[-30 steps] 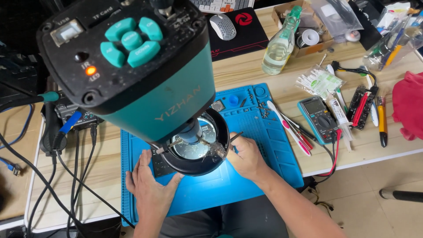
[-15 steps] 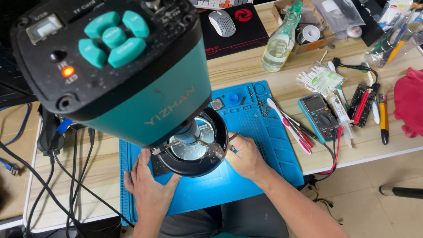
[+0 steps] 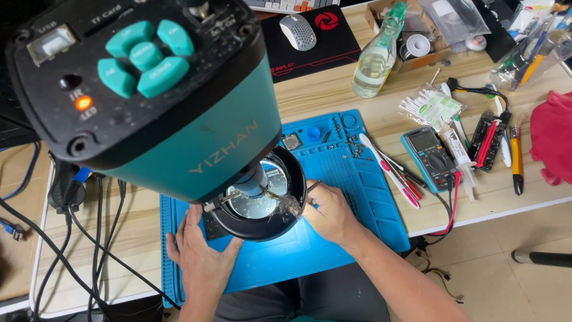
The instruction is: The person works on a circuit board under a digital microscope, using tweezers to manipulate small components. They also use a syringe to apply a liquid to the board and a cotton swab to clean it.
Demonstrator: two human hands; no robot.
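A large teal and black microscope head point(image 3: 149, 95) with a black ring light point(image 3: 262, 197) fills the upper left and hides what lies under it. My left hand point(image 3: 199, 247) rests flat on the blue work mat point(image 3: 333, 173), fingertips against a dark item at the ring's lower left. My right hand point(image 3: 328, 211) sits just right of the ring, fingers closed on a thin dark tool point(image 3: 312, 186) whose tip points under the lens.
On the wooden desk to the right lie a teal multimeter point(image 3: 430, 156), pink and white tweezers point(image 3: 390, 170), pens, a red cloth point(image 3: 553, 143), a clear bottle point(image 3: 376, 56), a bag of swabs point(image 3: 429, 106). A mouse point(image 3: 297, 28) sits behind. Cables hang at left.
The view has shifted slightly, so the microscope head sits a little further left. Both hands have kept their places beside the ring light.
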